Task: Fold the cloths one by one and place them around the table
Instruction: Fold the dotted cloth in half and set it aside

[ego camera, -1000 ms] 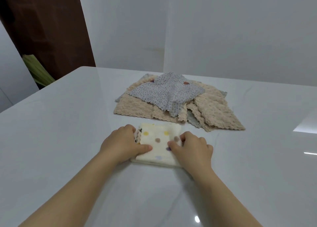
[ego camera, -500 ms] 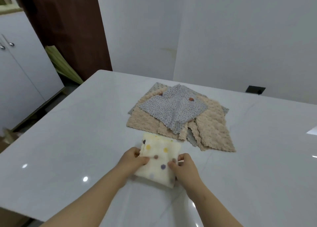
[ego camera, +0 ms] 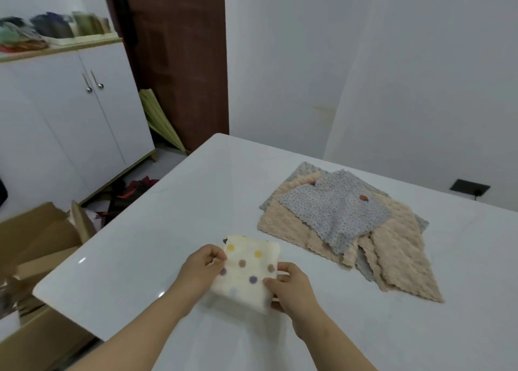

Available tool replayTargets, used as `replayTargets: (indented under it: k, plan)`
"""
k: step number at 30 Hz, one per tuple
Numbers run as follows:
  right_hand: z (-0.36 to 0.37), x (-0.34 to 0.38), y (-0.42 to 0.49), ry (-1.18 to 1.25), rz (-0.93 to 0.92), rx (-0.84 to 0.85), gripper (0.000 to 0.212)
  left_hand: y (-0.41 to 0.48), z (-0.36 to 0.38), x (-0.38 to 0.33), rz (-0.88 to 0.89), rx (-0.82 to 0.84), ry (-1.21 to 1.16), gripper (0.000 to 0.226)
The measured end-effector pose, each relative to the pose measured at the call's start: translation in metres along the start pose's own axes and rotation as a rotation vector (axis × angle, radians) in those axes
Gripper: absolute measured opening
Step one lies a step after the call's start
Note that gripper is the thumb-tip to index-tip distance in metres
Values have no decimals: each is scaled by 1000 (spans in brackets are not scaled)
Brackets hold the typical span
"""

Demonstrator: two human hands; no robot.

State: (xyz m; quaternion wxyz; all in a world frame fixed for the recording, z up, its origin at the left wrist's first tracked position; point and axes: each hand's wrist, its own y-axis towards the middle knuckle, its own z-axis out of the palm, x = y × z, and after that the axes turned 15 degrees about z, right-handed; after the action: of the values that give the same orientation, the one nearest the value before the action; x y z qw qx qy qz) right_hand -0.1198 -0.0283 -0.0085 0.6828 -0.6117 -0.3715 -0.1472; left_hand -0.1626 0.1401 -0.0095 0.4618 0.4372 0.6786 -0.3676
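**Item 1.** Left hand [ego camera: 200,268]: grip pinched on the left edge of the dotted cloth [ego camera: 246,272], thumb on top.

**Item 2.** Right hand [ego camera: 291,289]: grip clamped on the same cloth's near right corner, thumb above, fingers tucked under.

**Item 3.** Dotted cloth: cream, folded to a small rectangle and held between both hands. It sits just near-left of the pile [ego camera: 350,239], apart from it. Its long axis runs away from the person. The near end seems raised off the worktop [ego camera: 168,216].

**Item 4.** Pile: unfolded cloths, with a grey speckled cloth [ego camera: 336,208] uppermost and beige cloths [ego camera: 400,258] spread beneath.

**Item 5.** Cardboard box [ego camera: 36,239]: on the floor, well left of the pile.

**Item 6.** Wall socket [ego camera: 470,187]: beyond the pile, to its right.

**Assessment.** Folding of this cloth looks finished and only the setting-down remains. Bare worktop lies left of the pile, on the left hand's side, so that hand is the nearer one to lead the cloth there.
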Motion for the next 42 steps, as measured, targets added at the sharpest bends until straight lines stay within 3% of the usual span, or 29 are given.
replayTargets:
  k: [5, 13, 18, 27, 34, 42]
  plan:
    - [68, 27, 35, -26, -9, -9, 19, 49, -65, 22, 12, 6, 15, 19]
    - [213, 63, 83, 61, 27, -98, 20, 134, -196, 69, 36, 151, 102, 24]
    - [260, 85, 106, 109, 23, -177, 21, 178, -232, 79, 57, 218, 127, 30]
    - [275, 131, 156, 86, -8, -293, 33, 250, -241, 77, 45, 268, 87, 25]
    - [272, 157, 191, 41, 2, -310, 48, 287, -233, 78, 16, 265, 128, 45]
    - [265, 162, 207, -73, 40, -401, 19, 302, -223, 95, 74, 311, 310, 50]
